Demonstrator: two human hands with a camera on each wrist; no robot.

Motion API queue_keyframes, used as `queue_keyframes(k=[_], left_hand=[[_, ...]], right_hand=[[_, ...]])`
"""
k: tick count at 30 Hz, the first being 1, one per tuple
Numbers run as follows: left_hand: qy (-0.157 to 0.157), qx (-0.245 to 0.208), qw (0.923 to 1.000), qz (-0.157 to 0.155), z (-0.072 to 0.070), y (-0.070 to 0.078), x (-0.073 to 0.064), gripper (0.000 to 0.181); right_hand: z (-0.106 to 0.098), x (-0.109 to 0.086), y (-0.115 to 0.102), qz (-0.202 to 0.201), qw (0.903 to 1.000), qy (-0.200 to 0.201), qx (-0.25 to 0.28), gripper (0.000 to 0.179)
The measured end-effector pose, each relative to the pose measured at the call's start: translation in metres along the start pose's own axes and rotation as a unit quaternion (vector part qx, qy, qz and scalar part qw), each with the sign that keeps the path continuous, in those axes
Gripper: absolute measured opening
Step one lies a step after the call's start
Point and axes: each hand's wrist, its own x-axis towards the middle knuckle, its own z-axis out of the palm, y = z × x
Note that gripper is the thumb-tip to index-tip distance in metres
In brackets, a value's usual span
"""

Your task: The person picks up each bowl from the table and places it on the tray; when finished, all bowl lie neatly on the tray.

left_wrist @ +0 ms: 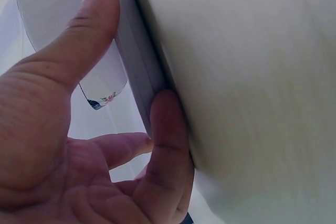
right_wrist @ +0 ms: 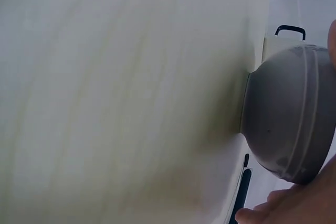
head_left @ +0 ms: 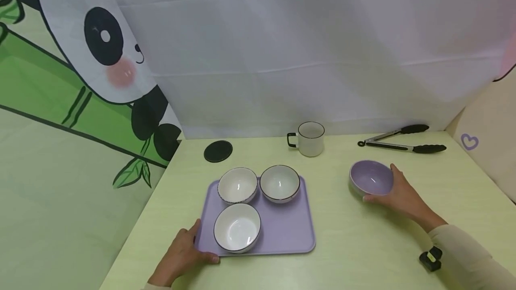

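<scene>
My left hand [head_left: 182, 254] grips the near left corner of a purple tray [head_left: 282, 236], thumb along the front edge and fingers at the left side. In the left wrist view its curled fingers [left_wrist: 167, 129] press against the tray's edge. Three white bowls with dark rims stand on the tray: one at the back left [head_left: 238, 185], one at the back right [head_left: 280, 183] and one at the front left [head_left: 237, 227]. To the right of the tray, my right hand [head_left: 397, 196] holds a purple bowl [head_left: 371, 178] upright, thumb and fingers spread around its side.
Behind the tray are a black round coaster [head_left: 218, 151] and a white mug [head_left: 311, 139] with a black handle. Tongs [head_left: 403, 140] with black grips lie spread at the back right. A small black device [head_left: 430, 258] is by the right sleeve. A printed cloth [head_left: 282, 57] hangs behind the table.
</scene>
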Motion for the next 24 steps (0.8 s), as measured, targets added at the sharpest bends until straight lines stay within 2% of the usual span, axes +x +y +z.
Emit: queue_keyframes(k=[5, 14, 24], left_hand=[[0.001, -0.001, 1.0000, -0.001, 0.0006, -0.0003, 0.0001, 0.133], [0.000, -0.009, 1.0000, -0.001, -0.0003, -0.0003, -0.0007, 0.133], [0.000, -0.015, 0.9999, -0.004, 0.0010, -0.0027, 0.0004, 0.135]], right_hand=[[0.0018, -0.0003, 0.0028, 0.004, 1.0000, 0.006, 0.004, 0.138], [0.0046, -0.0011, 0.0073, 0.012, 0.9999, 0.001, 0.011, 0.129], [0.0075, -0.0040, 0.0020, 0.032, 0.9987, 0.009, 0.038, 0.129]])
